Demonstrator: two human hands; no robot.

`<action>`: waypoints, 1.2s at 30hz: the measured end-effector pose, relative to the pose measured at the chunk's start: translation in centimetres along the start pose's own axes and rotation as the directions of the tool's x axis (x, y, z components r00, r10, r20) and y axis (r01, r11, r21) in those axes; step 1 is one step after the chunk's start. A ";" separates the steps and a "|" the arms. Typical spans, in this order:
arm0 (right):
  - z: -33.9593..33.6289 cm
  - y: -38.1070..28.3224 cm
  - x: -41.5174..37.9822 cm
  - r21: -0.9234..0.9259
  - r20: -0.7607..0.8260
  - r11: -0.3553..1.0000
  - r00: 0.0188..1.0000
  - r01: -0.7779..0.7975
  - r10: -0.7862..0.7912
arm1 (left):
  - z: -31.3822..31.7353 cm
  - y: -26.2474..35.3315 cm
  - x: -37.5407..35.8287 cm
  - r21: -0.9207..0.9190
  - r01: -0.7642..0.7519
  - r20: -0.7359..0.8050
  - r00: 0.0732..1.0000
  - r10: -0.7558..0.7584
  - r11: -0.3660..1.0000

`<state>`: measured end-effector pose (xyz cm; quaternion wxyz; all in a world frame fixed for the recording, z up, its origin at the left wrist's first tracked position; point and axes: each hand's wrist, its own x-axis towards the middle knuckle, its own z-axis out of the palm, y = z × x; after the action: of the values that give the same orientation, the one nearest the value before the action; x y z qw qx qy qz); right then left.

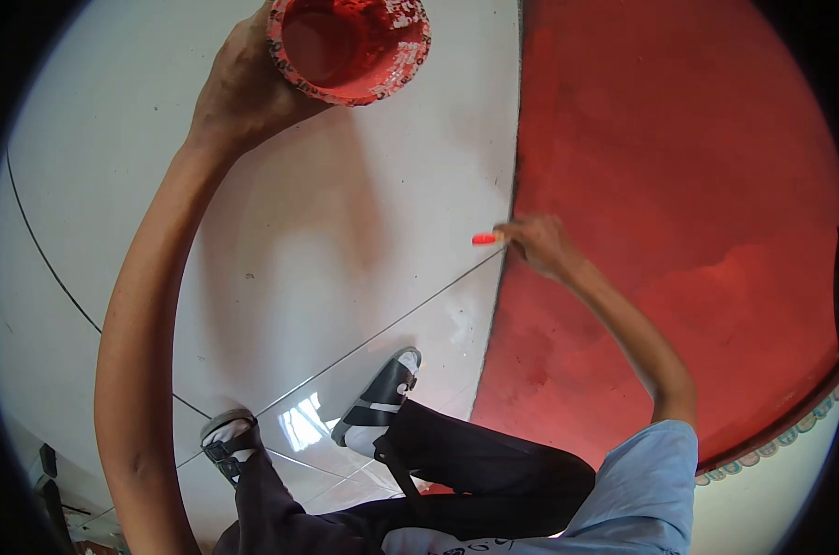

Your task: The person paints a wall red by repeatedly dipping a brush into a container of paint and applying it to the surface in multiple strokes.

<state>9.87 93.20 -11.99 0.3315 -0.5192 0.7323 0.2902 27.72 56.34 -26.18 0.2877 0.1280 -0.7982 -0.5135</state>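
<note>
My left hand (251, 85), at the end of an outstretched arm, is wrapped round the side of a paint pot (382, 85). Red paint lies in the bottom of the pot, and its rim is crusted with dried red and white drips. In my right hand (538, 244) is a small paintbrush (485, 239), gripped near its head. Its red-coated bristles point left, over the pale floor close beside the edge of the red-painted wall (660, 176). My fingers hide most of the brush's handle.
Glossy pale floor tiles (345, 268) with dark joints meet the wall along a dark line. My feet in black sandals (377, 400) stand on the tiles below. A scalloped trim (769, 448) borders the wall at lower right. Dark objects (51, 481) stand at lower left.
</note>
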 end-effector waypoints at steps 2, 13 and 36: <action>-0.7 3.5 2.7 -0.076 -0.354 0.986 0.921 0.146 -0.164 | 0.0 -0.3 0.0 0.000 0.005 0.033 0.999 -0.005 1.000; 4.2 2.8 0.4 -0.491 -0.307 0.866 0.910 0.099 -0.278 | 0.1 -0.1 0.1 0.043 -0.067 -0.046 0.997 0.069 0.997; 5.4 -1.6 -3.2 -0.039 -0.354 0.995 0.932 -0.097 0.077 | 0.4 0.1 0.6 0.173 -0.039 -0.022 0.999 0.044 0.984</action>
<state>13.17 98.74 -12.93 0.1672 -0.5391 0.7936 0.2273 27.07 56.38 -25.97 0.2962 0.1422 -0.8385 -0.4347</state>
